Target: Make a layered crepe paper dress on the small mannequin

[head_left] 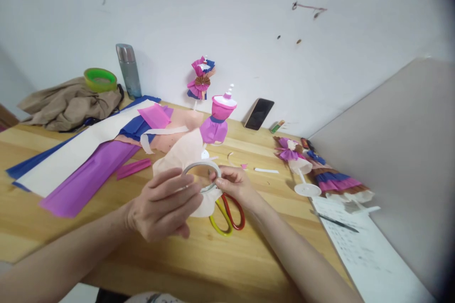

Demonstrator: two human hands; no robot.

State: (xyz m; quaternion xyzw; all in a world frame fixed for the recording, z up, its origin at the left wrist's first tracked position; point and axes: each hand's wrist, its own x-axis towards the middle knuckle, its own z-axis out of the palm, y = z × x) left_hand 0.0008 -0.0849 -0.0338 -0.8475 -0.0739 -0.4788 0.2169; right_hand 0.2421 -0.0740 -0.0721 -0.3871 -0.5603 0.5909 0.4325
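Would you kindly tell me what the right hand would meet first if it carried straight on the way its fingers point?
The right hand points leftward at the tape roll, which its fingertips seem to pinch. Just past it, the left hand holds the roll, though depth is unclear.

A home craft corner: a wooden table (249, 255) set against a plain white wall. Left of the paper-dressed mannequin (217, 120) lie crepe-paper sheets (88, 161); near it, in front, scissors (227, 215); behind it, right, a phone (259, 113) leans on the wall.
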